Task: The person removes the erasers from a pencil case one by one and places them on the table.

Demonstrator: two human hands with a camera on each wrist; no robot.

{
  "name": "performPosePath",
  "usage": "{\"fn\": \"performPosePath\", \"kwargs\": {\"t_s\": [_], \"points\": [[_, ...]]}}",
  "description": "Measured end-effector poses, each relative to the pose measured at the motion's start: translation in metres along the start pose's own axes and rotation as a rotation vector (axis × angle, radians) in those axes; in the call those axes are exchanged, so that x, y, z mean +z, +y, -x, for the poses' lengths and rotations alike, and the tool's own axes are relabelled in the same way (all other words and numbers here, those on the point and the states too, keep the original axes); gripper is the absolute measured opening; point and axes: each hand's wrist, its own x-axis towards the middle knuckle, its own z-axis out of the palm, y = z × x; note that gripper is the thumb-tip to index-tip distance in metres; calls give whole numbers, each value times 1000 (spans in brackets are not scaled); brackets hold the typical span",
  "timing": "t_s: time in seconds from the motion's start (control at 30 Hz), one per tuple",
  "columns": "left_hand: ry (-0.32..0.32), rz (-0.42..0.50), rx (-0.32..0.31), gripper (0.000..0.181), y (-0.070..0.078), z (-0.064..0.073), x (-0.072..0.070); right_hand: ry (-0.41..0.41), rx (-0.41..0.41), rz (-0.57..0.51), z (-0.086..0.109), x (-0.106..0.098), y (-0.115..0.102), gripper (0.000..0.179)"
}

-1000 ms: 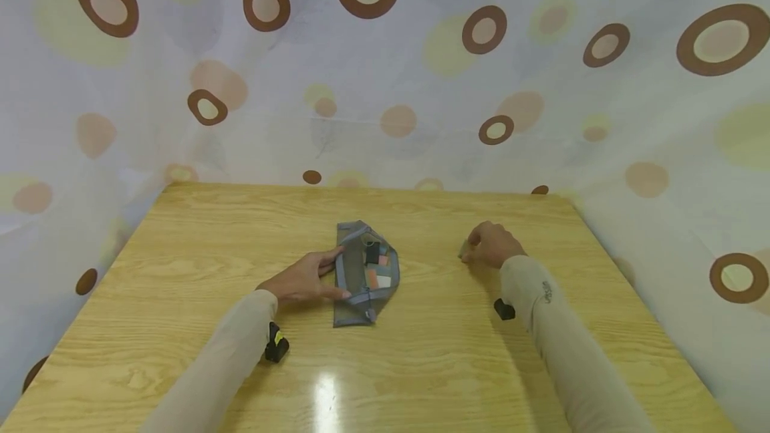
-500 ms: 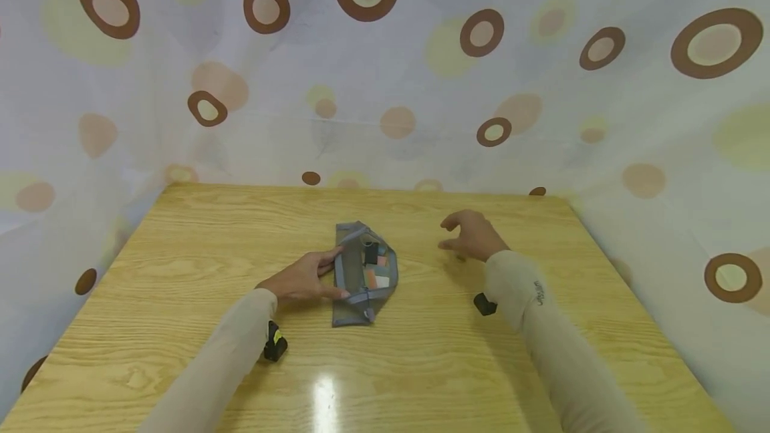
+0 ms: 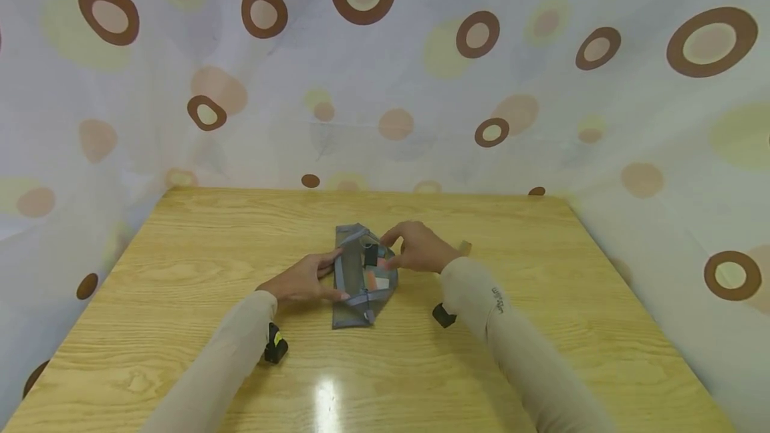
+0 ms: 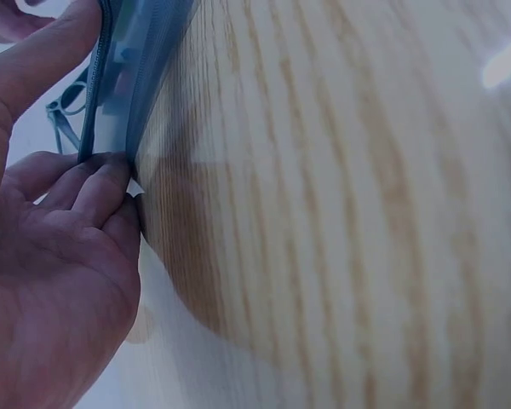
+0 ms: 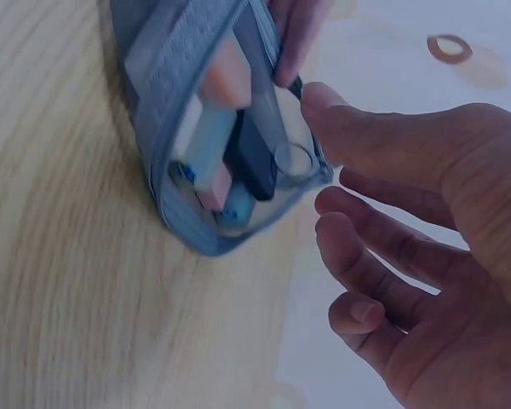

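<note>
A grey-blue mesh zip pouch (image 3: 351, 276) lies on the table with its mouth unzipped. Inside show several small blocks, among them a black block (image 5: 252, 158), an orange block (image 5: 228, 75) and a pink block (image 5: 214, 189). My left hand (image 3: 301, 278) holds the pouch's left edge, thumb and fingers spread along it. Over the right side of the mouth is my right hand (image 3: 421, 248), thumb and forefinger apart, with nothing seen between them. A keyring-like loop (image 5: 294, 160) hangs at the zip end. Beyond the right wrist rests a small tan block (image 3: 466, 246).
The wood-grain table (image 3: 240, 232) runs back to a white curtain (image 3: 361, 72) printed with brown rings, which also rises at both sides. A glare spot (image 3: 326, 399) shines near the front edge.
My right hand has let go of the small tan block on the right and moved left to the pouch's mouth. The left hand and pouch have stayed nearly still.
</note>
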Motion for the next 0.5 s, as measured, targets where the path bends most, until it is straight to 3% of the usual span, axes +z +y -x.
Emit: {"fn": "performPosePath", "kwargs": {"t_s": [0.27,0.5], "points": [[15,-8,-9,100,3,0,0,-111,20,-22,-6,17,-15,45],[13,7,-13,100,3,0,3,-119,0,33,-6,25,-19,41]]}}
